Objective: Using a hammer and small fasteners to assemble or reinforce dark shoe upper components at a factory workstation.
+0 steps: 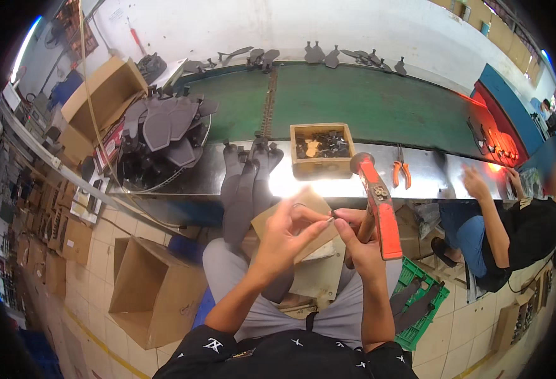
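Observation:
Over my lap, my left hand is closed, thumb and forefinger pinching a small dark piece too little to name. My right hand meets it there, its fingertips at the same piece, while a hammer with a red-orange head is gripped in that hand, head upward. Below the hands lies a tan board on my lap, partly covered by them. Several dark grey sole-shaped pieces with black fittings hang over the bench edge to the left of my left hand.
A wooden box of small black and tan parts and orange-handled pliers lie on the metal bench edge. A green conveyor belt runs behind. Stacked soles fill a round rack at left. A co-worker sits at right, near a green crate.

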